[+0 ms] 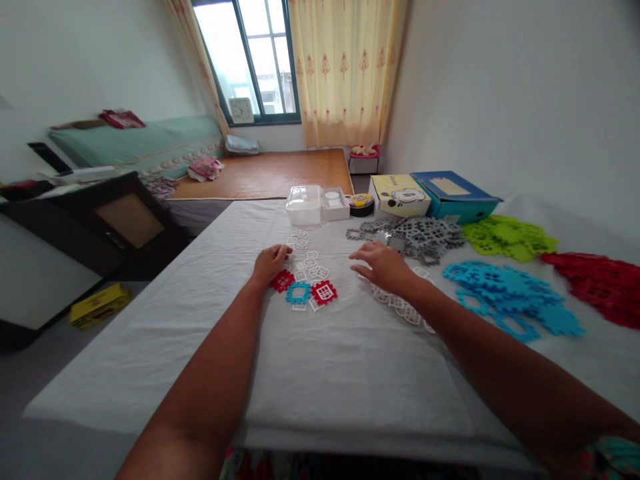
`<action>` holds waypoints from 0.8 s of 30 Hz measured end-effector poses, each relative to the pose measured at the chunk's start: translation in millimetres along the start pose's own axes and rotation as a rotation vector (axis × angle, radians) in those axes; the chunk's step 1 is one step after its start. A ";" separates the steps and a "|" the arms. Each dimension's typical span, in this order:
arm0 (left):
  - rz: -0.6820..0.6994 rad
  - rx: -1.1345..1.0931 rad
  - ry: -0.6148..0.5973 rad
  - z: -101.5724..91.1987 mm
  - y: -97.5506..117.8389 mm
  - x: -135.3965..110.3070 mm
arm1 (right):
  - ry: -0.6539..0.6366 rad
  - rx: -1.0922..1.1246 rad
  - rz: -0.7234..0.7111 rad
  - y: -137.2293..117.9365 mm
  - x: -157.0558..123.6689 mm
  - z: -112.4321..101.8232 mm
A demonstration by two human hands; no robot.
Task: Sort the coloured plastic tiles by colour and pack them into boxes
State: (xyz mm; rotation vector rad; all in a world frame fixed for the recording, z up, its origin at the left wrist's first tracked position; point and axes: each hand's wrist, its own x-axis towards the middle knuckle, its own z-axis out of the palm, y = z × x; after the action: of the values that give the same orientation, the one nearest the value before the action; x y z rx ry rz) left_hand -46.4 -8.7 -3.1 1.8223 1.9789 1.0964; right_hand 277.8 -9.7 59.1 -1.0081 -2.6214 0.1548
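Note:
My left hand point(270, 261) rests on the white tablecloth point(320, 373) with fingers curled, beside a red square tile point(282, 281) that it touches or nearly touches. Next to that lie a blue square frame tile point(299, 292) and a red window tile point(324, 291), amid several small white window pieces point(314, 265). My right hand point(383, 265) lies palm down with fingers spread over more white pieces point(400, 305), close to the grey tile pile point(415, 239). It holds nothing.
Tile piles lie to the right: blue point(510, 297), green point(505, 237), red point(600, 283). At the table's far edge stand a clear plastic box point(305, 205), a white container point(335, 203), a yellow-black round tin point(361, 203), a cartoon box point(400, 195) and a blue box point(457, 195). A bed and dark furniture stand left.

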 end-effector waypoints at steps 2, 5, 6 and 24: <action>-0.004 0.009 -0.001 -0.2 0.3 -0.1 | 0.017 0.100 -0.157 -12.5 1.2 14.4; -0.001 0.002 -0.002 -0.9 1.9 -1.2 | -0.037 0.140 -0.301 -33.1 3.5 37.7; 0.001 -0.003 -0.001 -1.0 2.2 -1.5 | -0.052 0.124 -0.308 -37.4 4.0 42.9; -0.004 -0.033 0.001 -0.7 -1.1 -0.6 | -0.130 0.352 -0.002 10.6 5.0 -4.1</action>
State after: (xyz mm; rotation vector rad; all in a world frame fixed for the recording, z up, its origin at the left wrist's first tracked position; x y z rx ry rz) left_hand -47.6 -9.4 -3.5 1.8010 1.9523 1.1216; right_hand 282.4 1.4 62.0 -0.8966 -2.5800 0.6750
